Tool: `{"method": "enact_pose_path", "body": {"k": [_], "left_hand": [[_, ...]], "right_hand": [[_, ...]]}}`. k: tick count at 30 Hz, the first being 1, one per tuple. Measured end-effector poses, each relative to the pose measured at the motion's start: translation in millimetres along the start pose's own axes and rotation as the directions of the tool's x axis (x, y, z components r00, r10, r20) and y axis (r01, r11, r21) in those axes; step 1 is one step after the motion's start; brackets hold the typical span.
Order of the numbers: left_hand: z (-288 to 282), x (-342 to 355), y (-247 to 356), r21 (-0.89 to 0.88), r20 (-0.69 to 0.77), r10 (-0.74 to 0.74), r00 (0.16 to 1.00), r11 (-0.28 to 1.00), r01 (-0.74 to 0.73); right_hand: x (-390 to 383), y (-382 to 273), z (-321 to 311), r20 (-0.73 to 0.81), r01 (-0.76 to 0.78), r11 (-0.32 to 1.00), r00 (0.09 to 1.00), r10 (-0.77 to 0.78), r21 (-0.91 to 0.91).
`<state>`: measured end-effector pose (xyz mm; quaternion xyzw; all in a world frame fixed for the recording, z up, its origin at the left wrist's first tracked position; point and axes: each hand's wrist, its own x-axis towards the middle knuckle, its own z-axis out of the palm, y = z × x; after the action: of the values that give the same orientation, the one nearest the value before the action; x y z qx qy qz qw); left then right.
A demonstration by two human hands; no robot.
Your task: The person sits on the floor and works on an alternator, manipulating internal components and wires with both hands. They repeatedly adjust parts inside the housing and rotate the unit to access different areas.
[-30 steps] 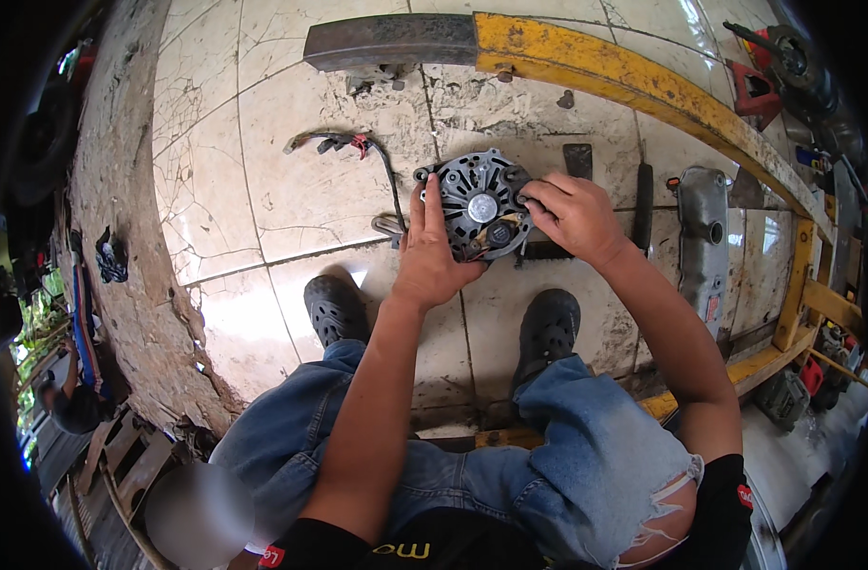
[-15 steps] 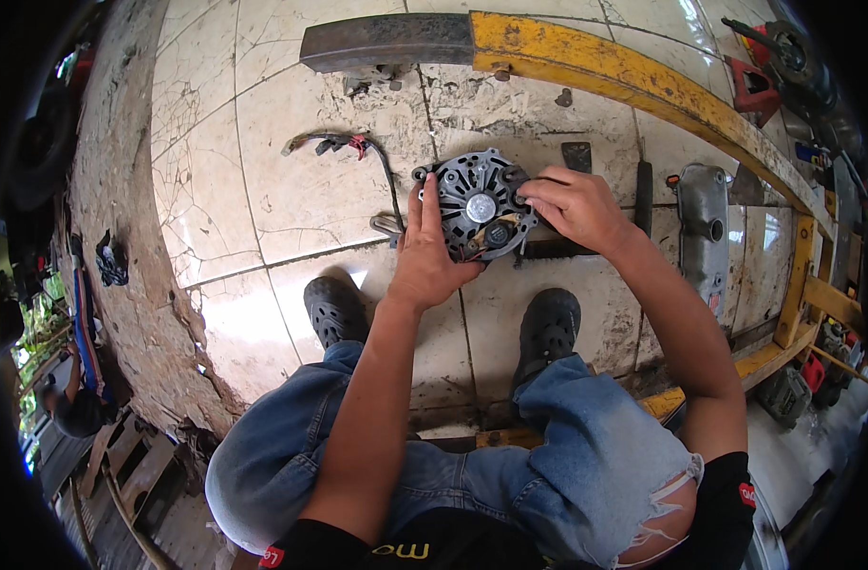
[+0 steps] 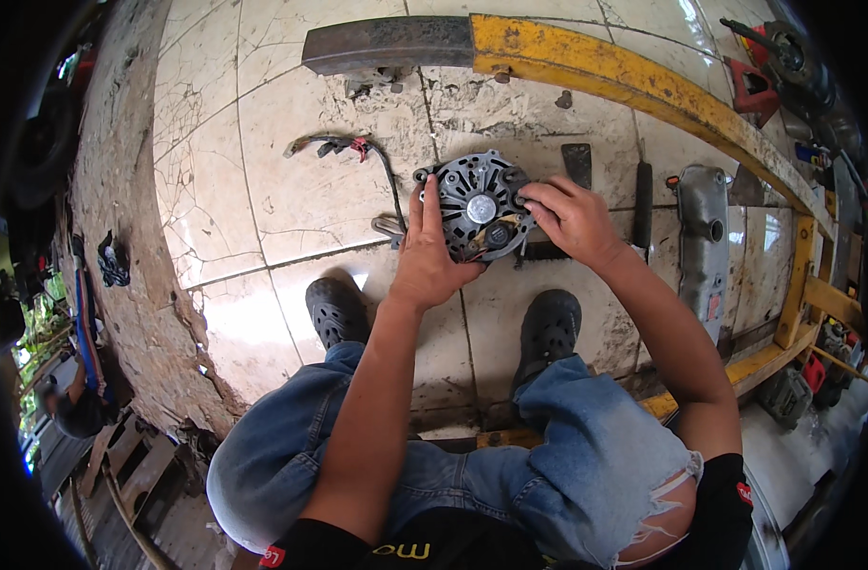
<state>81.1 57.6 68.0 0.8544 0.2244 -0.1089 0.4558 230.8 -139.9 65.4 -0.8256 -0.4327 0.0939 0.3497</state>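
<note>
A round grey alternator [image 3: 472,180] rests on the tiles between and beyond my feet, its slotted end face up with a bright disc at the centre. My left hand [image 3: 426,249] is laid round its left and near side, fingers along the rim and thumb toward the near edge. At the alternator's right rim my right hand [image 3: 575,220] has thumb and fingers pinched together at a dark terminal part. Whatever small piece sits between those fingertips is hidden. A dark wire harness [image 3: 382,157] with red tape lies on the floor just left of the alternator.
A yellow and dark steel frame [image 3: 586,66] arches over the far side and down the right. A grey metal cover [image 3: 704,228], a black-handled tool [image 3: 643,195] and a flat dark plate [image 3: 576,161] lie to the right. Another person [image 3: 73,399] is at far left.
My right hand has shifted slightly at the alternator's right rim, its wrist turning a little and the forearm drawing inward. My left hand and the alternator stay in place.
</note>
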Motion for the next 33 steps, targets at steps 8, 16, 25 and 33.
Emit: {"method": "enact_pose_path", "body": {"k": [8,16,25,33], "left_hand": [[0,-1,5,-0.030,0.032,-0.034,0.999,0.999,0.034],[1,-1,0,-0.028,-0.011,0.010,1.000,1.000,-0.010],[4,-1,-3,0.010,-0.039,0.000,0.999,1.000,0.000],[-2,1,3,-0.033,0.024,-0.013,1.000,0.999,0.014]], "right_hand": [[8,4,-11,0.098,0.040,0.998,0.995,-0.035,-0.047],[-3,-12,1,-0.026,-0.124,0.992,0.992,0.123,-0.019],[16,2,-17,0.189,0.031,0.998,0.982,-0.022,-0.045],[3,-6,-4,0.094,-0.090,0.996,0.991,0.091,-0.009]]}}
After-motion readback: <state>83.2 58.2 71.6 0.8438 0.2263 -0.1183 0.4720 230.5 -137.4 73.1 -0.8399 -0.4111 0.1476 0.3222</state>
